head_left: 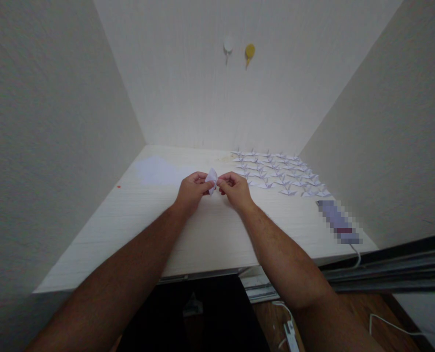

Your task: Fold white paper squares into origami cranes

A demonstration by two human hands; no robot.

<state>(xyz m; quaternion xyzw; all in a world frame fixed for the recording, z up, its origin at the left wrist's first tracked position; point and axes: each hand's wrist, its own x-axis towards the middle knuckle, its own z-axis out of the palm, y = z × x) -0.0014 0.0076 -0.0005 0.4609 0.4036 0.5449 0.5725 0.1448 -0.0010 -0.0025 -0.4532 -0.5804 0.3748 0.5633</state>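
Observation:
Between my hands, above the middle of the table, is a small piece of folded white paper (212, 180). My left hand (193, 189) pinches it from the left, thumb in front. The fingers of my right hand (234, 188) are closed at its right edge, thumb and forefinger pressed together there. My fingers hide part of the folds. To the right, beyond my right hand, several white paper cranes (276, 168) stand in rows on the table.
Loose white paper (154, 170) lies at the table's back left, near a small red bit (119, 187). A blurred phone-like device (336, 220) with a white cable (357, 256) is at the right edge. Walls enclose the white table (136, 215); two hooks (250, 51) hang behind.

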